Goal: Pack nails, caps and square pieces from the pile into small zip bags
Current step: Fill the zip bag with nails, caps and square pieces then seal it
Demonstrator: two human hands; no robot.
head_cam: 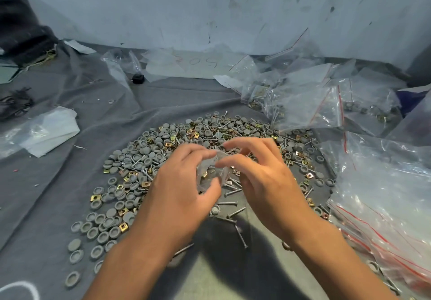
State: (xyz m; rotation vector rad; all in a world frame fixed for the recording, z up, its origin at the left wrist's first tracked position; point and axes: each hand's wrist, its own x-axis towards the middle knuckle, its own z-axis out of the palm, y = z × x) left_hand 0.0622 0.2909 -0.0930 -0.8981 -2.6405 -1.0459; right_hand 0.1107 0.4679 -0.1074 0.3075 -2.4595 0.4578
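Observation:
A wide pile [186, 136] of grey round caps, brass square pieces and steel nails lies on a grey cloth [70, 159]. Above its near middle, my left hand [184, 183] and my right hand [256, 173] together hold a small clear zip bag [213, 171]. Both hands pinch the bag with fingertips and thumb near its top. A brass square piece shows through the plastic. Loose nails [233, 206] lie just below the hands.
A heap of empty zip bags with red stripes [384, 206] lies at the right. Filled bags [291, 103] sit at the back right. A crumpled white plastic sheet [44, 134] lies at left, a black cap [138, 78] at the back, and a wall behind.

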